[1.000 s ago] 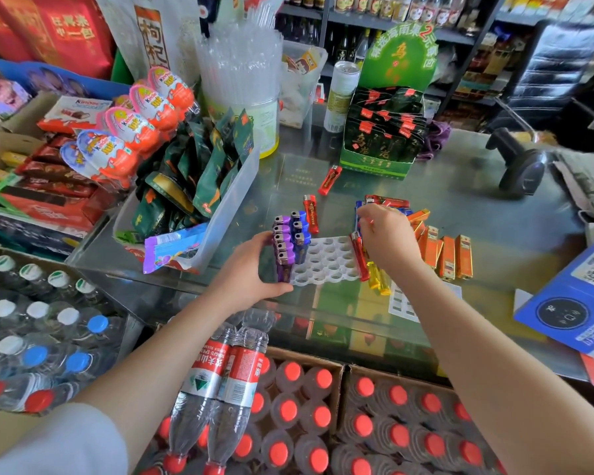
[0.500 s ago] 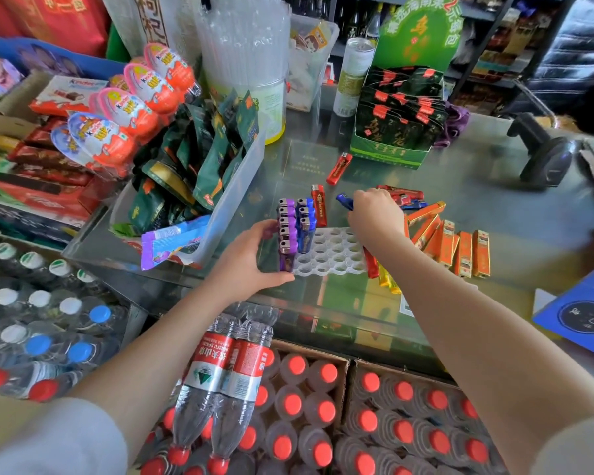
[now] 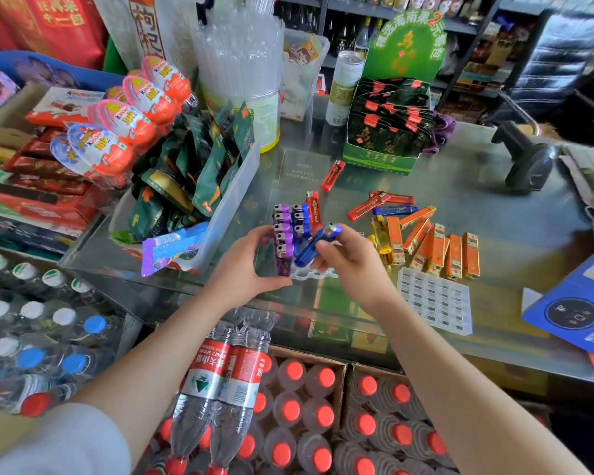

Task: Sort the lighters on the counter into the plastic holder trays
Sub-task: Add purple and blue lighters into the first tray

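Your right hand (image 3: 352,260) pinches blue lighter (image 3: 318,244), tilted, base down over white holder tray (image 3: 309,274). Your left hand (image 3: 246,269) grips tray's near-left corner beside purple lighters (image 3: 283,234) standing in 1 row. Step: seating blue lighter. Next: stand it upright, press into free socket beside blue row. Loose orange lighters (image 3: 436,250) wait right.

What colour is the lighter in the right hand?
Blue, with a silver metal top; the head view shows the lighter pinched in the right hand.
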Available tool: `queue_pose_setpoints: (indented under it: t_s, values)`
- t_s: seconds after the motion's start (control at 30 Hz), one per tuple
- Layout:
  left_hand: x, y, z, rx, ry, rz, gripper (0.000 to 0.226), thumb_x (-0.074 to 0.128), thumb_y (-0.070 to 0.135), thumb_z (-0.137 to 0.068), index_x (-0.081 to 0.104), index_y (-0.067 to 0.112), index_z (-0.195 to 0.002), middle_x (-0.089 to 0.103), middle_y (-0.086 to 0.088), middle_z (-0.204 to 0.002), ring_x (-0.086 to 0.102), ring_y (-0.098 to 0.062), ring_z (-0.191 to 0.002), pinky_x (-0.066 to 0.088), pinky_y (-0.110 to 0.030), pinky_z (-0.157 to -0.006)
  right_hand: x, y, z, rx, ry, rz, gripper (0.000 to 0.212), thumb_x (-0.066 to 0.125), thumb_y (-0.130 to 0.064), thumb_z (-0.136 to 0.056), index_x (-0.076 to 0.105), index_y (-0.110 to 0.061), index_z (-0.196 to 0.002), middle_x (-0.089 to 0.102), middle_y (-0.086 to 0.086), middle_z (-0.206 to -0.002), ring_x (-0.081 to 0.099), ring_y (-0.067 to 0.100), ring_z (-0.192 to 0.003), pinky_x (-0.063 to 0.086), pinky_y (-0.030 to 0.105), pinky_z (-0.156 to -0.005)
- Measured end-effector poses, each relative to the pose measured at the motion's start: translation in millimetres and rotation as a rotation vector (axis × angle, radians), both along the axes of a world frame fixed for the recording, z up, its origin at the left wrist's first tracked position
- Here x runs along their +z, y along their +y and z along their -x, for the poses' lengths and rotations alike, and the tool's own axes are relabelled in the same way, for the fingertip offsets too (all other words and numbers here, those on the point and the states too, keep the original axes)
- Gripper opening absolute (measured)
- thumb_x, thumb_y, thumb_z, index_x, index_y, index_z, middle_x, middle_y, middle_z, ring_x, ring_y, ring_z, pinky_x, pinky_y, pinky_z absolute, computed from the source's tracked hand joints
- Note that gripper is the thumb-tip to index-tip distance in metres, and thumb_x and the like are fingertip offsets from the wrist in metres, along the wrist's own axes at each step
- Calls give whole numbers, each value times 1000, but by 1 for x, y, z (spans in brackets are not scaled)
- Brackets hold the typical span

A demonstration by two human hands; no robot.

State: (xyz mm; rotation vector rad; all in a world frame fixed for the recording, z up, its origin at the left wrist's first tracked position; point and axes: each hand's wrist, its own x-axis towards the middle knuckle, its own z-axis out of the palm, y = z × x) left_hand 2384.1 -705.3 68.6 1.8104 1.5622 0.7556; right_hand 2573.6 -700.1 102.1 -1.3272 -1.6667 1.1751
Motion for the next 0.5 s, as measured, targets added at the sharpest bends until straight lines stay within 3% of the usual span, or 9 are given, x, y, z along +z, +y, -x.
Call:
queue_pose_setpoints:
  t_s: [0.1,0.2,0.33,0.5]
  values:
    - [-5,2,1,-1,-14,5,87,84,33,-58,39,17,-130,54,3,-126,50,-10,-114,39,-32,-99,-2,-4,5,54,-13,-20,17,54,-6,-89,59,-22,-92,65,-5,-71,64,4,-64,56,26,-72]
    - [-5,1,1,6,-17,3,85,84,30,-59,39,18,-130,54,4,-126,49,-11,-114,38,-29,-97,-3,-2,7,14,-96,-93,12,57,-7,-88,60,-13,-98,64,-8,-71,63,0,-60,55,20,-69]
    - [-4,0,1,8,-5,0,85,83,28,-61,38,18,-131,52,5,-126,44,-4,-106,34,-22,-89,-2,0,6,-12,-194,-153,25,61,-8,-86,59,-9,-111,68,6,-81,64,6,-62,56,22,-67]
    - [-3,1,1,9,4,10,86,83,30,-61,37,18,-132,51,4,-128,44,-6,-111,34,-24,-92,-6,3,0,-75,-253,-154,29,64,-14,-85,51,-13,-111,64,-1,-83,65,15,-68,50,20,-58]
